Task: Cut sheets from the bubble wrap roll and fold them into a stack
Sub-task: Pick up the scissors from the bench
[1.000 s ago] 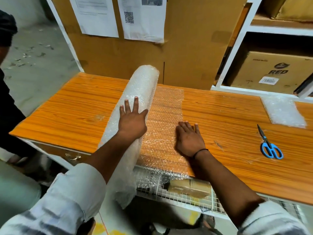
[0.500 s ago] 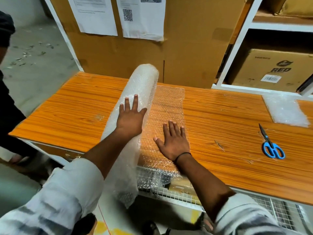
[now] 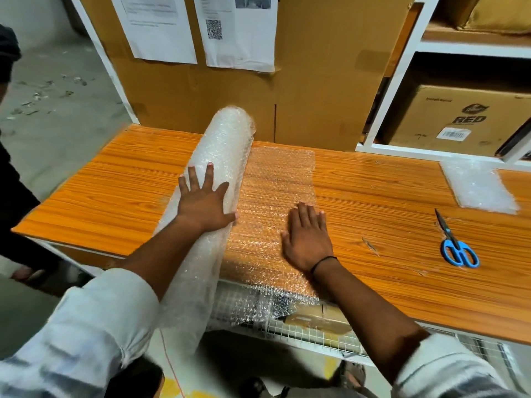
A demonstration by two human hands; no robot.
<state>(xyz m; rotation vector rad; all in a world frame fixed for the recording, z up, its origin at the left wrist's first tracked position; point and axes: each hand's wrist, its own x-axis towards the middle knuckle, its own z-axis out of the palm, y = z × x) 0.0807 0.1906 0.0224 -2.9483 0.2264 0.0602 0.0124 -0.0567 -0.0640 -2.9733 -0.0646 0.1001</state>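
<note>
You are pressing your left hand flat on top of the roll, with the fingers straight and spread and the thumb reaching toward the unrolled side. The roll is lying across the table, running from the far edge past the near edge, where its end is hanging over the floor. Just to its right a sheet is lying unrolled on the wood and joined to the roll. The sheet's near end is drooping over the table edge onto a wire rack below.

You are resting your right hand palm down on that sheet at its right edge, fingers straight and close together, gripping nothing. A dark band is sitting on the wrist.

Well apart to the right, blue-handled scissors are lying on the table with blades closed and pointing away from you. Beyond them, toward the far right, a stack of wrap is lying flat.

A big box is standing behind the table with papers stuck to it. A white shelf at the right is holding more boxes. Another person is standing at the left edge, mostly out of view.
</note>
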